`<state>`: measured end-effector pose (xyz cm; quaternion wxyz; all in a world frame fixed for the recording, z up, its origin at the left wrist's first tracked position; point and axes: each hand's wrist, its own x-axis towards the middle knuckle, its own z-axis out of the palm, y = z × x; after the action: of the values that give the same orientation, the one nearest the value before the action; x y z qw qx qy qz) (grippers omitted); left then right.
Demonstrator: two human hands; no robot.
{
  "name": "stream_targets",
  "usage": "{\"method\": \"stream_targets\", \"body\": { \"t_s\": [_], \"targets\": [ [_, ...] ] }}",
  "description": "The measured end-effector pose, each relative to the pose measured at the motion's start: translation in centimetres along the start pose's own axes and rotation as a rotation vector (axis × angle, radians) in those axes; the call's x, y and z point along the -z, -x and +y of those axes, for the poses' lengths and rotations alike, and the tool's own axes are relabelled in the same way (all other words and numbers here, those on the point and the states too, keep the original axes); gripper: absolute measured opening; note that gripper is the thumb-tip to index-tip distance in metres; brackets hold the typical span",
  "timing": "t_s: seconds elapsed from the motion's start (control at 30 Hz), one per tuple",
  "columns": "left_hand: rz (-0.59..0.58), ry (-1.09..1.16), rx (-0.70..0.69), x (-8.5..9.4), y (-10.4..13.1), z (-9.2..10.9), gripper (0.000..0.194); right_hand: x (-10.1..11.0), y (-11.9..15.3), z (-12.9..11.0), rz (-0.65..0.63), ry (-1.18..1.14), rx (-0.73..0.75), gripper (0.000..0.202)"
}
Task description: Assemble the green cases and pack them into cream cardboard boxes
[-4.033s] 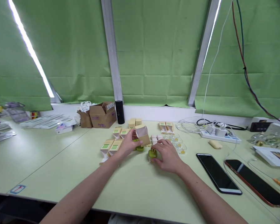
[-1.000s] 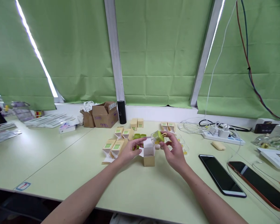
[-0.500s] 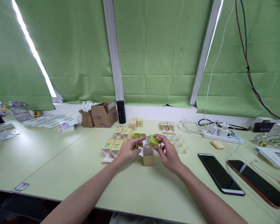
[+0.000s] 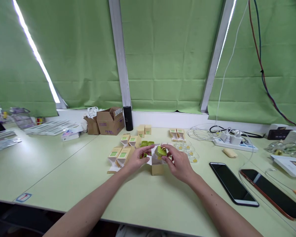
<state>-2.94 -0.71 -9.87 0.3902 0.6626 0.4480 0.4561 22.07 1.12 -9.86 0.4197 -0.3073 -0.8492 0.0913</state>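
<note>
My right hand point(image 4: 179, 162) pinches a small clear jar with a green lid point(image 4: 160, 151) and a cord loop on top. The jar sits upright in the mouth of a small kraft box point(image 4: 157, 170), its lower part hidden by the box. On the box's left side, my left hand point(image 4: 137, 160) has its fingers stretched out and apart, with index finger and thumb at the raised white flaps. Partly behind that hand are several green lids point(image 4: 147, 143). Open kraft boxes point(image 4: 123, 154) with green labels stand to the left.
Clear containers with yellow bits point(image 4: 192, 156) lie right of my hands. Small boxes point(image 4: 177, 134) stand behind them. A black cylinder point(image 4: 128, 118) and a cardboard carton point(image 4: 111, 121) stand at the back. Two phones point(image 4: 233, 182) and a power strip point(image 4: 235, 144) lie to the right.
My right hand has turned the jar from tilted to upright and lowered it into the box's opening. The left hand has stayed nearly still.
</note>
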Motion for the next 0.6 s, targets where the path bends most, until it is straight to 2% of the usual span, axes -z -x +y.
{"method": "stream_targets", "body": {
  "t_s": [0.23, 0.6],
  "targets": [
    [0.005, 0.005, -0.019, -0.1, 0.1, 0.4, 0.066, -0.4, 0.3, -0.3, -0.039, 0.11, 0.042, 0.034],
    [-0.001, -0.022, -0.009, -0.2, 0.4, 1.0, 0.067, -0.5, 0.4, -1.1, -0.072, 0.115, 0.068, 0.033]
  ]
}}
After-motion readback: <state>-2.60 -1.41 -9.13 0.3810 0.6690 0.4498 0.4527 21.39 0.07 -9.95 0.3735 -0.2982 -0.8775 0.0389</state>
